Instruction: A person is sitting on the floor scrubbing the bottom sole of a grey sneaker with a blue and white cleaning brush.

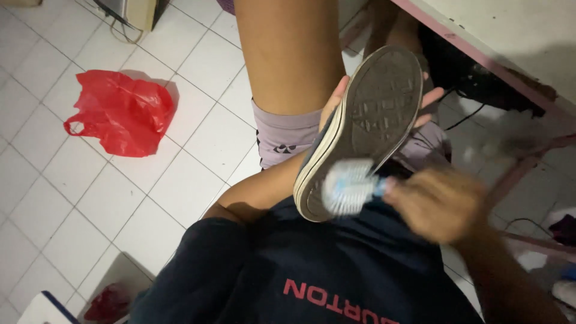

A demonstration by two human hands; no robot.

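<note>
A shoe (366,126) is held sole up at the centre of the view, over the person's lap, with the left hand (339,99) wrapped around it from behind. The right hand (435,204), at four o'clock, grips a blurred brush (348,187) whose bristles press on the sole's heel end. A red plastic bag (120,111) lies on the white tiled floor (54,180) at nine o'clock, well apart.

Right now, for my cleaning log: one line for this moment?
left hand: holds shoe sole-up | right hand: brush on sole

Blurred brush (349,186) and right hand (438,204)
</note>
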